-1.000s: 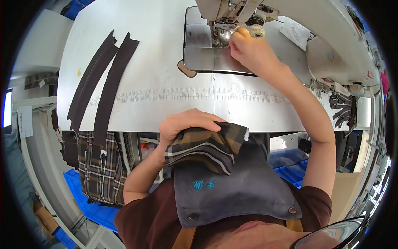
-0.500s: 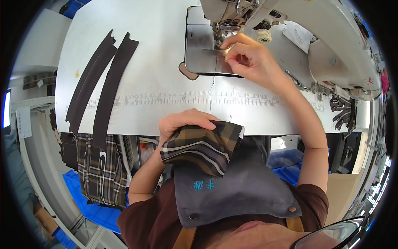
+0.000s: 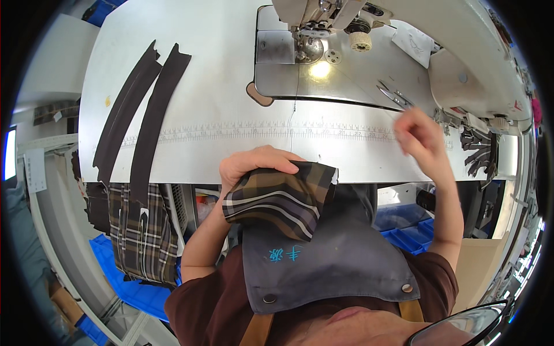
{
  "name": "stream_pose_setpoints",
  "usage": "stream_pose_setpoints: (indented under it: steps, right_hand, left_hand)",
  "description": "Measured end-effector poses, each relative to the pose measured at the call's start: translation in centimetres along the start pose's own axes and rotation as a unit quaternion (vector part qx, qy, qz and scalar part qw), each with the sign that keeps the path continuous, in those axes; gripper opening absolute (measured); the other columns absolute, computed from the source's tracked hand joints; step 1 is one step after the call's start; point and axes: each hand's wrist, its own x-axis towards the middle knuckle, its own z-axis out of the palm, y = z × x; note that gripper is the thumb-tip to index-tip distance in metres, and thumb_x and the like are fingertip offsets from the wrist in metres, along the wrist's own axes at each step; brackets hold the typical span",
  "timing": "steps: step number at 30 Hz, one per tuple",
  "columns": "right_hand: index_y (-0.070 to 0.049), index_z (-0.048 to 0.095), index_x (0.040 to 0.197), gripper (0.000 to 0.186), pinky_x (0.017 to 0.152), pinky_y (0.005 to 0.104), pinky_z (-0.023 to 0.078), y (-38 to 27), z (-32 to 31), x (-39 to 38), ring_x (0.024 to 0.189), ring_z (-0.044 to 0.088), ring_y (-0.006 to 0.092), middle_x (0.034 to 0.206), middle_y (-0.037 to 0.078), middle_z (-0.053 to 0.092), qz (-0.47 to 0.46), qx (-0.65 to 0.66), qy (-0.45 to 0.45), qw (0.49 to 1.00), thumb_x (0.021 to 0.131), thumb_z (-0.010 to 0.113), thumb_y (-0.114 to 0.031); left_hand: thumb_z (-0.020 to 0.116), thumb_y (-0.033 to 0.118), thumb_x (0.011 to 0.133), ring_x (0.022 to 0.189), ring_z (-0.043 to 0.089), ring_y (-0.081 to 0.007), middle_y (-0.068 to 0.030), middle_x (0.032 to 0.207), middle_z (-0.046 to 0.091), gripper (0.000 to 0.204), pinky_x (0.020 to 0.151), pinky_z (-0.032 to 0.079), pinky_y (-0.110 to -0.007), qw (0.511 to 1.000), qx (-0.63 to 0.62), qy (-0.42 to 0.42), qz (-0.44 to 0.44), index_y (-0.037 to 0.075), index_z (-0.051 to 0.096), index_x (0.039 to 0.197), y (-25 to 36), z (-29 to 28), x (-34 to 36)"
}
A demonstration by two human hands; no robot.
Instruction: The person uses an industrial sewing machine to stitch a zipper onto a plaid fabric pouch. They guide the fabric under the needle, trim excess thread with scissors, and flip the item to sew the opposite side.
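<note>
My left hand (image 3: 254, 163) is closed on a folded piece of brown, black and white plaid fabric (image 3: 274, 202), thumb on top, at the table's front edge. A thread (image 3: 291, 130) runs between this fabric and the sewing machine (image 3: 316, 32). To the right, my right hand (image 3: 422, 141) hovers by the near end of small metal thread snips (image 3: 393, 95) on the machine bed. Its fingers are curled and smeared by motion, so whether they touch the snips is unclear. A round metal part (image 3: 333, 56) lies near the needle area.
Two dark fabric strips (image 3: 157, 115) lie on the white table (image 3: 219, 75) at left, over a printed ruler scale. Plaid pieces (image 3: 141, 242) hang over the front edge above a blue bin (image 3: 109, 259). Dark scraps (image 3: 478, 151) sit far right.
My right hand has left the needle area and come right and nearer, beside the snips. The round part and the lit machine plate are now uncovered. My left hand keeps its hold on the fabric.
</note>
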Motion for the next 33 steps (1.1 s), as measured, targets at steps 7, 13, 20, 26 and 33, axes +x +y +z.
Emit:
stream_pose_setpoints:
  steps: [7, 13, 20, 26, 33]
  right_hand:
    - [0.000, 0.056, 0.093, 0.008, 0.057, 0.0218, 0.041, 3.6, -4.9, -2.7, 0.066, 0.052, 0.0083, 0.086, 0.004, 0.056, -0.018, -0.185, 0.114, 0.976, 0.085, 0.054, -0.001]
    - [-0.009, 0.050, 0.127, 0.050, 0.096, 0.0411, 0.043, -0.4, 5.6, 5.4, 0.123, 0.047, 0.0322, 0.132, 0.013, 0.050, -0.318, -0.215, -0.082, 0.920, 0.079, 0.052, 0.005]
    - [-0.006, 0.068, 0.099, 0.017, 0.081, 0.0296, 0.046, 1.1, 2.4, 8.3, 0.087, 0.060, 0.0216, 0.092, 0.007, 0.065, -0.147, -0.107, -0.072, 0.981, 0.082, 0.064, -0.009]
    - [-0.008, 0.065, 0.107, 0.026, 0.079, 0.0361, 0.048, 2.4, 0.1, 8.8, 0.089, 0.062, 0.0267, 0.100, 0.009, 0.066, -0.229, -0.335, 0.199, 0.892, 0.081, 0.063, -0.007]
    - [-0.007, 0.061, 0.115, 0.041, 0.099, 0.0409, 0.040, 0.3, 7.3, 2.3, 0.117, 0.054, 0.0254, 0.122, 0.007, 0.059, -0.433, -0.400, -0.055, 0.806, 0.074, 0.061, -0.010]
  left_hand:
    - [0.069, 0.018, 0.080, 0.076, 0.063, -0.0228, -0.0234, 0.090, 0.068, 0.020, 0.066, 0.051, -0.031, 1.000, -0.008, -0.002, -0.005, -0.002, 0.067, 0.083, 0.3, 0.3, 0.3]
    - [0.070, 0.016, 0.079, 0.076, 0.065, -0.0268, -0.0250, 0.089, 0.067, 0.020, 0.067, 0.051, -0.032, 0.996, -0.019, -0.090, 0.019, -0.004, 0.067, 0.081, 1.1, 0.8, 2.1]
    - [0.064, 0.014, 0.083, 0.101, 0.062, -0.0215, -0.0176, 0.111, 0.063, 0.028, 0.094, 0.046, -0.032, 0.993, -0.060, 0.054, -0.086, -0.003, 0.061, 0.106, 0.4, -0.5, 2.3]
    - [0.047, 0.027, 0.095, 0.112, 0.055, -0.0191, -0.0163, 0.125, 0.055, 0.042, 0.095, 0.046, -0.033, 0.989, -0.063, 0.032, -0.132, -0.003, 0.051, 0.123, -1.6, -2.2, 4.1]
    - [0.045, 0.026, 0.094, 0.100, 0.062, -0.0219, -0.0190, 0.119, 0.059, 0.046, 0.086, 0.052, -0.032, 0.979, -0.018, 0.096, -0.181, -0.007, 0.045, 0.127, -1.2, -4.9, 8.8]
